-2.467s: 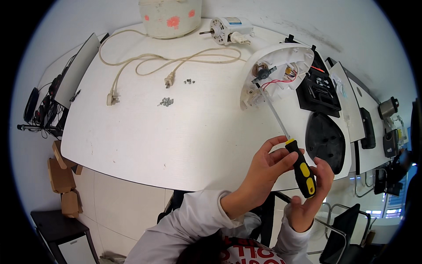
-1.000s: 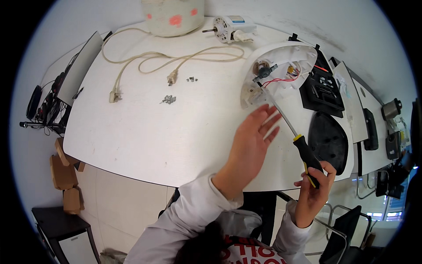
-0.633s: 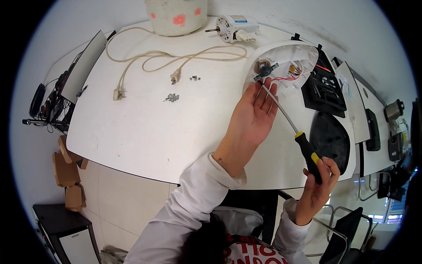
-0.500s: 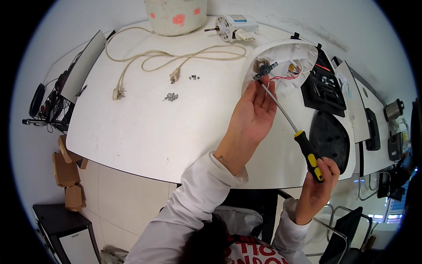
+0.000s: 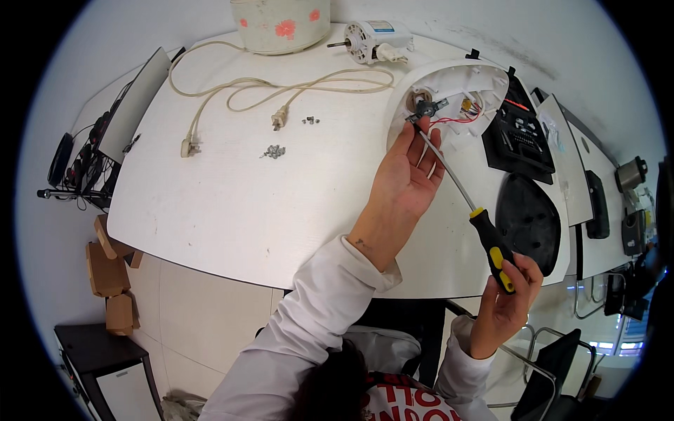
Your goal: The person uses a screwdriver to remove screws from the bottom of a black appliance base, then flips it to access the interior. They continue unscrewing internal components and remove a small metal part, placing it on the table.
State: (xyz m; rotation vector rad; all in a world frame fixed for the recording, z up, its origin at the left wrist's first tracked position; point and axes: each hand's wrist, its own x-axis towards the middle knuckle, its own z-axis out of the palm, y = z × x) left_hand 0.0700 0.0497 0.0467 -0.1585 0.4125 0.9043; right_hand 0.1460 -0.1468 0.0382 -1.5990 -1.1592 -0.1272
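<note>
My right hand (image 5: 507, 298) is closed round the end of a black-and-yellow screwdriver handle (image 5: 493, 245). The long metal shaft slants up and left, its tip at a small dark bracket-like part (image 5: 425, 109) in a white plastic appliance housing (image 5: 398, 112). At that same end my left hand (image 5: 407, 172), palm up, pinches the dark part between thumb and forefinger while its other fingers are loosely bent beside the shaft. Exactly where the tip seats is hidden by the fingertips. Red wires (image 5: 460, 120) run inside the housing, beside the part.
A black tool case (image 5: 519, 144) and a dark curved cover (image 5: 528, 224) lie to the right. Farther back are a motor (image 5: 379, 43) and a pale flowered pot (image 5: 281, 31). Beige cords (image 5: 246, 86) with plugs and small piles of screws (image 5: 274, 151) lie left of my hands.
The dark part has tilted slightly in the housing, and my left fingers have spread a little. My right hand and the screwdriver handle have shifted slightly; the grip stays.
</note>
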